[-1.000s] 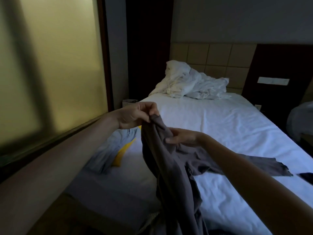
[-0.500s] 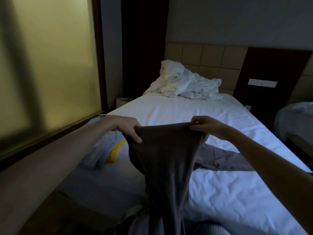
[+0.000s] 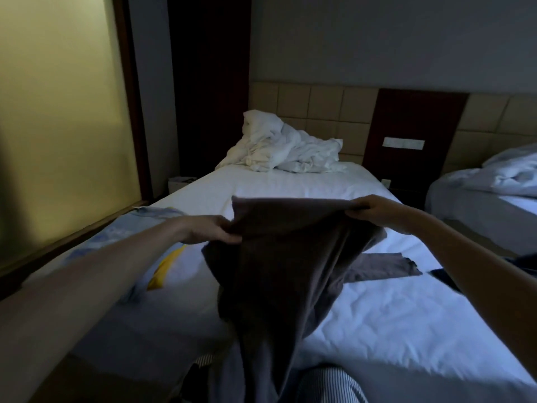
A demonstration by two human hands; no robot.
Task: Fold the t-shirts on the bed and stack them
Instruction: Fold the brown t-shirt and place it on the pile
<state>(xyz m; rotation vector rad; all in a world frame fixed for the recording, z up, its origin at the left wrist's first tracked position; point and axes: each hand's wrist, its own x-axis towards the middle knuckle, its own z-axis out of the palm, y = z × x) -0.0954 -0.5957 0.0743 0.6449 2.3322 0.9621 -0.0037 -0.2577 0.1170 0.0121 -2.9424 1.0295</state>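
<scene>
Over the bed (image 3: pixel 290 181), left hand (image 3: pixel 207 229) and right hand (image 3: pixel 374 209) each pinch the dark t-shirt (image 3: pixel 284 257) outstretched, unfolded; no stack visible yet.

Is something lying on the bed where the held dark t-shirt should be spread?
Partly: grey cloth lies right of the dark t-shirt, a blue-yellow garment left. The sheet ahead looks bare.

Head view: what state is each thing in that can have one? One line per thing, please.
dark t-shirt: held up off the bed, top edge stretched between both hands, rest hanging down.
left hand: fingers grip the shirt's left edge.
right hand: fingers pinch the shirt's right corner.
blue and yellow garment: lying unfolded on the bed's left side.
white duvet: crumpled at the head of the bed.
</scene>
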